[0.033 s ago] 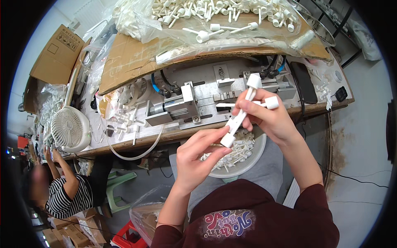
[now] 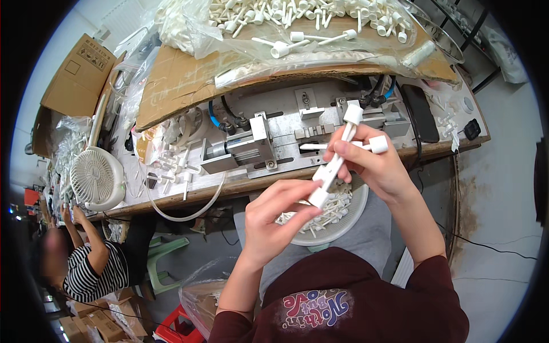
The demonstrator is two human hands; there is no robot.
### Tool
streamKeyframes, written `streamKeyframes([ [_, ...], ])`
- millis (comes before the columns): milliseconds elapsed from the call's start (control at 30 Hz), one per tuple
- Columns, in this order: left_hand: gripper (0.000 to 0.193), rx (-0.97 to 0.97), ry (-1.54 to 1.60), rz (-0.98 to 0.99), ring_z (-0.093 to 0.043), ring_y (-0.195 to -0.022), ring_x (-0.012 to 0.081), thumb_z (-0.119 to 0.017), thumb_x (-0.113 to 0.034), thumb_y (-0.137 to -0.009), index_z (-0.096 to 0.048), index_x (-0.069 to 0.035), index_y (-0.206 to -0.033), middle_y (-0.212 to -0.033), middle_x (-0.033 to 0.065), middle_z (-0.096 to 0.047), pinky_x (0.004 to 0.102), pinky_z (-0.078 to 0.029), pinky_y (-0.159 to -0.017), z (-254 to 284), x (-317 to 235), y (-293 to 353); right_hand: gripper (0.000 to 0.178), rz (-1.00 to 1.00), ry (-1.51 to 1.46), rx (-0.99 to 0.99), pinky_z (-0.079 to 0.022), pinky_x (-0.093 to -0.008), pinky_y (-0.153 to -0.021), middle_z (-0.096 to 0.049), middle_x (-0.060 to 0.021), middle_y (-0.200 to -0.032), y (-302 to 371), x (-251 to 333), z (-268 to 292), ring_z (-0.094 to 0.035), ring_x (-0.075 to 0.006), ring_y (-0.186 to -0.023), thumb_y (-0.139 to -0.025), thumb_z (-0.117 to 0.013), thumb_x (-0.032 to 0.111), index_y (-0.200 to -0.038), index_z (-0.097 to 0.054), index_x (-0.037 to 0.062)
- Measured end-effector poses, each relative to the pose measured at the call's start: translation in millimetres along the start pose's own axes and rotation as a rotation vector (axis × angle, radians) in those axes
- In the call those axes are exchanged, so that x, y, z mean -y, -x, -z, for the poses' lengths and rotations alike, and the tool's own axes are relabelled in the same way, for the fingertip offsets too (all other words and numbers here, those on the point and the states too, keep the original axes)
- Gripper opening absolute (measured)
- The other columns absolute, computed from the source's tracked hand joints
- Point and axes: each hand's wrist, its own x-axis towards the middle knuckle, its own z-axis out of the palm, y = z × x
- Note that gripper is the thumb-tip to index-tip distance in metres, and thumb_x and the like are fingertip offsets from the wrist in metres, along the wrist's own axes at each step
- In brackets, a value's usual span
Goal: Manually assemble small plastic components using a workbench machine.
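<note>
In my right hand (image 2: pixel 369 163) I grip a long white plastic rod (image 2: pixel 338 159) with a squarish cap at each end, held on a slant. A second white capped stem (image 2: pixel 378 144) crosses it under my thumb, its thin tip sticking out to the left. The fingers of my left hand (image 2: pixel 274 214) close around the rod's lower cap, index fingertip above and thumb below. Beneath my hands, a round white basket (image 2: pixel 359 214) on my lap holds many small white plastic parts (image 2: pixel 326 217).
Behind my hands stands a metal clamping fixture (image 2: pixel 243 146) with air hoses. Cardboard (image 2: pixel 177 80) above it carries heaped white capped stems (image 2: pixel 280 48). White joined parts (image 2: pixel 171 166) and a fan (image 2: pixel 97 177) are left; a black phone-like slab (image 2: pixel 420 114) is right. A co-worker (image 2: pixel 94 260) sits at far left.
The white rod and the crossing stem have shifted slightly right and down with my right hand. My left hand stays at the lower cap, almost unmoved.
</note>
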Motion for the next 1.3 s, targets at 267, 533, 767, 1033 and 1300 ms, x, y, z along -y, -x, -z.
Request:
streamKeyframes([
  [267, 0.037, -0.148, -0.103, -0.135, -0.066, -0.088, 0.0170, -0.081, 0.002, -0.070, -0.071, 0.001, -0.105, -0.105, 0.0133, -0.066, 0.0287, -0.059, -0.072, -7.2, 2.3, -9.1, 0.014, 0.281, 0.061, -0.325, -0.048, -0.0209, -0.063, -0.068, -0.0075, -0.091, 2.5, -5.7, 24.1, -0.059, -0.0076, -0.069, -0.094, -0.063, 0.011, -0.101, -0.065, -0.0001],
  [533, 0.027, -0.154, -0.933, -0.361, -0.065, -0.077, 0.0198, -0.077, -0.006, -0.074, -0.070, -0.002, -0.099, -0.110, 0.0066, -0.070, 0.0302, -0.053, -0.066, -17.5, 49.0, -35.7, 0.017, 0.448, 0.348, -0.414, -0.054, -0.0234, -0.070, -0.070, -0.0086, -0.095, 24.0, -6.8, 20.6, -0.065, -0.0110, -0.076, -0.090, -0.065, 0.002, -0.106, -0.068, -0.0044],
  [767, 0.022, -0.046, -1.049, -0.269, -0.066, -0.065, 0.0225, -0.075, -0.010, -0.075, -0.070, -0.005, -0.096, -0.114, 0.0061, -0.070, 0.0317, -0.052, -0.061, -17.4, 44.7, -53.2, 0.017, 0.522, 0.401, -0.447, -0.056, -0.0244, -0.070, -0.066, -0.0112, -0.102, 36.1, -14.4, 19.3, -0.066, -0.0144, -0.077, -0.087, -0.067, -0.005, -0.104, -0.069, -0.0066],
  [1033, 0.025, -0.039, -0.965, -0.236, -0.067, -0.063, 0.0237, -0.076, -0.012, -0.074, -0.071, -0.007, -0.098, -0.112, 0.0049, -0.071, 0.0311, -0.053, -0.059, -13.1, 45.3, -56.8, 0.019, 0.455, 0.275, -0.533, -0.055, -0.0255, -0.066, -0.069, -0.0149, -0.094, 40.5, -14.9, 8.1, -0.066, -0.0152, -0.070, -0.084, -0.069, -0.004, -0.103, -0.067, -0.0073],
  [1300, 0.026, -0.040, -0.877, -0.219, -0.069, -0.068, 0.0214, -0.079, -0.013, -0.073, -0.072, -0.006, -0.097, -0.109, 0.0061, -0.071, 0.0285, -0.054, -0.062, -10.7, 40.8, -55.3, 0.015, 0.379, 0.106, -0.397, -0.051, -0.0250, -0.063, -0.069, -0.0141, -0.088, 39.6, -25.1, 15.3, -0.064, -0.0131, -0.066, -0.088, -0.069, 0.005, -0.100, -0.065, -0.0031],
])
